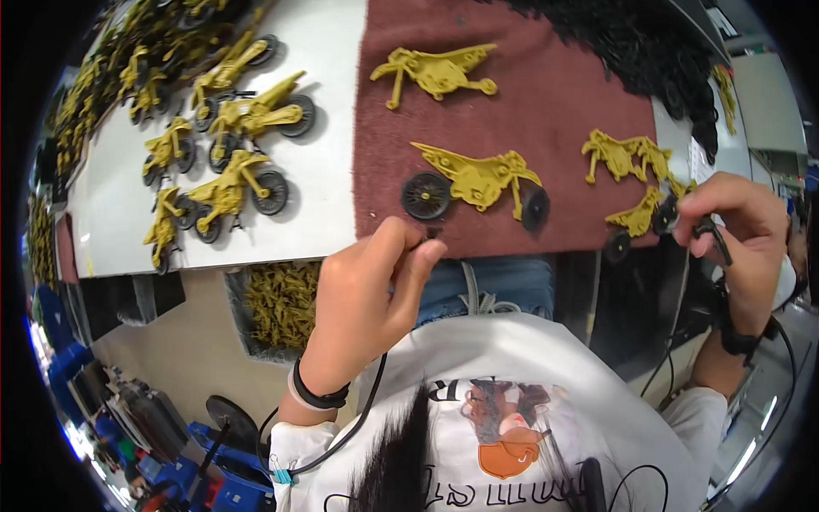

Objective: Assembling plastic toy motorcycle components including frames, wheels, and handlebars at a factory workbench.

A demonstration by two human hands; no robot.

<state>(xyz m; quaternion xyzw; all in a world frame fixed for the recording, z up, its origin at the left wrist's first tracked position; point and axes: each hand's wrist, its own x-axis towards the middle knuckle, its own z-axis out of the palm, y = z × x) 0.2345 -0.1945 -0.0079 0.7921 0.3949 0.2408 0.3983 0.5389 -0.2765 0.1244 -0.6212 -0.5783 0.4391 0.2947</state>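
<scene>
My left hand (365, 286) is at the front edge of the maroon cloth, thumb and forefinger pinching a small dark piece (433, 232). Just beyond it lies a yellow toy motorcycle (478, 181) with black wheels on both ends. At the right edge of the table, my right hand (744, 226) has its fingers closed on a slim black plastic part (715, 241), whose exact kind I cannot make out. Beside those fingertips is a smaller yellow toy motorcycle (636, 220) with black wheels.
A wheelless yellow motorcycle body (435, 72) lies farther back on the cloth (512, 111). More yellow bodies (623, 154) lie right. Several wheeled motorcycles (247, 115) stand left on the white tabletop (328, 171). Black parts (631, 51) are heaped at the back right. Below the table is a bin (243, 328).
</scene>
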